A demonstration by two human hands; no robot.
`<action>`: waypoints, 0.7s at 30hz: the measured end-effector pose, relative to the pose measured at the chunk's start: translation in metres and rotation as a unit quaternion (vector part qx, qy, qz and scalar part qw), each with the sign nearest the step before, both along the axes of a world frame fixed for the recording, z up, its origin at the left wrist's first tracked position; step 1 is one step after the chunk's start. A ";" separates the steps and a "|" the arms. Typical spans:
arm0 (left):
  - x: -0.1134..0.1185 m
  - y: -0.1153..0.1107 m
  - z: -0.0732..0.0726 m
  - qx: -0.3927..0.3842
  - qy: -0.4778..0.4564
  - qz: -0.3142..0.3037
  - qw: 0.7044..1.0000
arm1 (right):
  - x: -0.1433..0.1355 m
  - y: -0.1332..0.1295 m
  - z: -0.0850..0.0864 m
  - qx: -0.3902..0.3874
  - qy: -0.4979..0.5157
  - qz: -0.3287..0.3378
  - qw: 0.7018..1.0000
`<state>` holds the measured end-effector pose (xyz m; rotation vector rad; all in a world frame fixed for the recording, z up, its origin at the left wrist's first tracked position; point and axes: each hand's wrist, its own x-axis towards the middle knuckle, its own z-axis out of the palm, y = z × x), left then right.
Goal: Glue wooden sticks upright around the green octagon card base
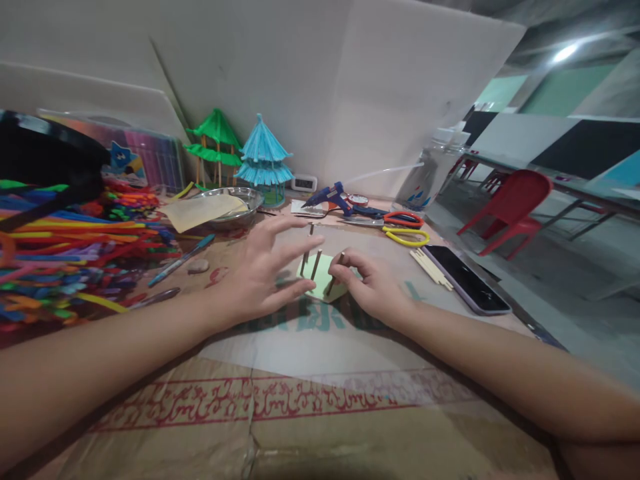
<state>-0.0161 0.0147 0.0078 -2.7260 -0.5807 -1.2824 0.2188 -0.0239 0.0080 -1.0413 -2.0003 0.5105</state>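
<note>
A small pale green base (325, 270) lies on the white sheet in front of me, with several thin brown sticks standing up from it. My right hand (370, 283) pinches one stick (335, 277) at the base's right side between thumb and fingertips. My left hand (273, 270) is on the other side, its fingers spread and reaching around the standing sticks (316, 265). Whether a left fingertip touches a stick, I cannot tell.
Behind are a green model pavilion (216, 150), a blue one (264, 163), a glue gun (327, 197) and scissors (405, 227). Loose sticks (431, 269) and a phone (467, 279) lie right. Pipe cleaners (65, 253) are heaped left, near a metal bowl (250, 199).
</note>
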 end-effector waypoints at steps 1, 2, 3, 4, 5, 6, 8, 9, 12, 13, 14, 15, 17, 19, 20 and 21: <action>0.001 -0.001 0.000 0.009 0.015 -0.006 1.000 | 0.000 0.000 0.000 -0.001 0.000 0.001 1.000; 0.001 -0.001 0.000 0.013 0.024 -0.008 1.000 | 0.000 0.000 0.000 -0.003 -0.002 0.001 1.000; 0.002 -0.001 -0.001 0.013 0.029 -0.005 0.999 | 0.000 0.000 0.000 -0.005 -0.004 0.001 1.000; 0.003 -0.001 -0.001 0.010 0.028 -0.001 1.000 | 0.000 0.000 0.000 -0.006 -0.007 0.000 1.000; 0.003 -0.001 -0.001 0.006 0.025 0.004 1.000 | 0.000 0.000 0.000 -0.007 -0.011 -0.001 1.000; 0.003 -0.001 -0.001 0.001 0.021 0.008 1.000 | 0.000 0.000 0.001 -0.009 -0.015 -0.001 1.000; 0.003 -0.001 -0.002 -0.003 0.017 0.008 1.000 | 0.000 -0.001 0.002 -0.010 -0.018 -0.003 1.000; 0.003 -0.001 -0.002 -0.003 0.019 0.006 1.000 | 0.000 -0.001 0.002 -0.011 -0.018 -0.003 1.000; 0.003 -0.001 -0.003 -0.002 0.023 -0.001 1.000 | 0.000 -0.001 0.003 -0.006 -0.020 -0.007 1.000; 0.003 -0.001 -0.003 -0.004 0.018 -0.002 1.000 | 0.000 -0.001 0.003 -0.005 -0.020 -0.008 1.000; 0.003 0.000 -0.004 -0.011 0.011 -0.002 1.000 | 0.000 -0.001 0.003 -0.004 -0.020 -0.007 1.000; 0.003 0.002 -0.005 -0.024 0.005 -0.003 1.000 | 0.000 -0.001 0.002 -0.003 -0.020 -0.006 1.000; 0.004 0.006 -0.007 -0.070 0.005 0.002 0.998 | 0.000 -0.001 0.002 -0.003 -0.019 -0.001 1.000; 0.004 0.011 -0.011 -0.142 0.021 0.016 0.989 | 0.000 -0.001 0.002 0.001 -0.022 0.005 1.000; 0.004 0.014 -0.013 -0.183 0.032 0.022 0.982 | 0.000 -0.001 0.002 0.003 -0.026 0.007 1.000; 0.004 0.017 -0.014 -0.221 0.042 0.026 0.974 | 0.000 -0.001 0.002 0.005 -0.029 0.008 1.000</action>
